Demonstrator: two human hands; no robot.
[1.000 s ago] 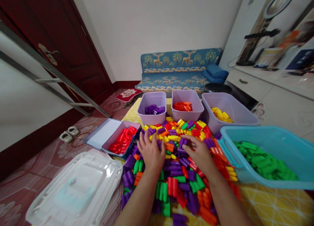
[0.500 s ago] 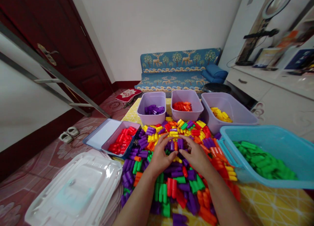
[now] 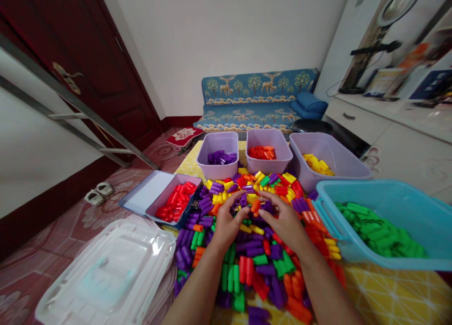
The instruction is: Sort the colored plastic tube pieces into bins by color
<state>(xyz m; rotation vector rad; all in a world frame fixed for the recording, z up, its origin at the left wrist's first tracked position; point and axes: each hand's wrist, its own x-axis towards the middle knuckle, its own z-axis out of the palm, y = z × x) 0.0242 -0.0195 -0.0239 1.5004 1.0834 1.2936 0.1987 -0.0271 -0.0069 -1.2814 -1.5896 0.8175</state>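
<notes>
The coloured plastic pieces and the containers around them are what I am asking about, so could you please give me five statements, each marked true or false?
1. The light blue plastic tub holds green plastic pieces. True.
2. The shallow open box with a blue outside holds yellow pieces. False: its pieces are red.
3. The bare left hand and bare right hand are both at the mixed pile. True.
4. The stack of whitish plastic lids lies right of the pile. False: it lies to the left.
5. The purple pieces in the leftmost lilac plastic tub are mixed with green ones. False: only purple ones show.
</notes>
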